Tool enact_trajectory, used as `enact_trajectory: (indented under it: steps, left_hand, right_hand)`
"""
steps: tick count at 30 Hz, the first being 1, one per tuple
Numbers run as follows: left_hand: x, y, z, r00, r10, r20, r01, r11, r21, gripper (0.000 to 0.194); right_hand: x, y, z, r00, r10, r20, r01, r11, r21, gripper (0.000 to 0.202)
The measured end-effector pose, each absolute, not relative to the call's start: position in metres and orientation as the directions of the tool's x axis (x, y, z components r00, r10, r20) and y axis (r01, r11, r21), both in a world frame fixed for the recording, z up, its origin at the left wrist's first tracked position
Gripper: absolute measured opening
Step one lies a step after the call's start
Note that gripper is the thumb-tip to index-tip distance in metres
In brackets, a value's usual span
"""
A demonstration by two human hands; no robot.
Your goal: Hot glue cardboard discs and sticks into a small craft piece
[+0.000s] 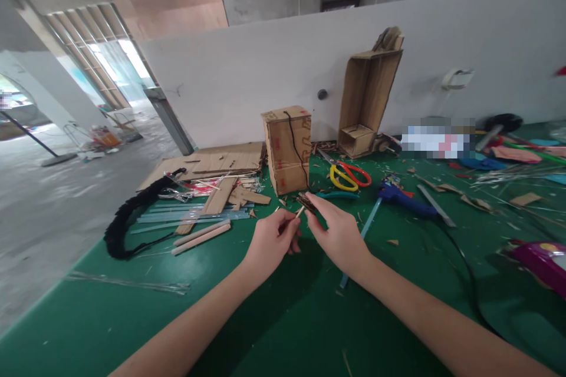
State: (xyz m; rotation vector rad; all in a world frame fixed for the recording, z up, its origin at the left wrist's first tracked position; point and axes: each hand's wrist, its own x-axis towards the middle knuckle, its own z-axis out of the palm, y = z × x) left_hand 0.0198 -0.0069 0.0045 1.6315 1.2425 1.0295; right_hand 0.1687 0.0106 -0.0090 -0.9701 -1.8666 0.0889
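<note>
While the thin pale stick [300, 211] and the small brown cardboard piece [306, 201] sit close together just above the green table [265, 330], near the front of the cardboard box [289, 156], work at them seems best done with small, steady pressure; the piece wants support close to the stick's tip, since thin card is likely to bend or tear if pushed from afar (whether the two actually touch, I cannot tell); keeping both wrists low should help to steady the tip. The left hand [270, 241] pinches the stick between thumb and curled fingers, with little gap left; the right hand [340, 232] holds the piece between its thumb and extended fingers, a narrow grip, though its exact contact is partly hidden. Beyond the right hand lie the scissors [347, 175], handles towards it; the blue glue gun [404, 199] rests farther right, apart from both hands.
</note>
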Motion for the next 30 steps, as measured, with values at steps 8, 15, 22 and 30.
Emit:
enact_trajectory:
  steps: [8, 15, 22, 30]
  left_hand:
    - [0.017, -0.006, 0.011, 0.267, 0.95, 0.16, 0.203, -0.218, 0.955, 0.026]
    - [0.015, -0.003, 0.01, 0.297, 0.944, 0.14, 0.181, -0.2, 0.963, 0.025]
    - [0.01, -0.006, 0.023, 0.419, 0.906, 0.066, 0.186, -0.157, 0.97, 0.028]
    - [0.015, -0.009, 0.015, 0.309, 0.939, 0.153, 0.238, -0.232, 0.943, 0.018]
  right_hand:
    - [0.161, 0.003, -0.007, -0.267, 0.604, 0.751, 0.498, 0.753, -0.429, 0.036]
    - [0.164, 0.003, -0.01, -0.252, 0.648, 0.719, 0.546, 0.709, -0.447, 0.036]
    - [0.163, 0.002, -0.012, -0.249, 0.605, 0.757, 0.569, 0.723, -0.391, 0.036]
    - [0.165, 0.001, -0.007, -0.194, 0.718, 0.669, 0.548, 0.645, -0.533, 0.035]
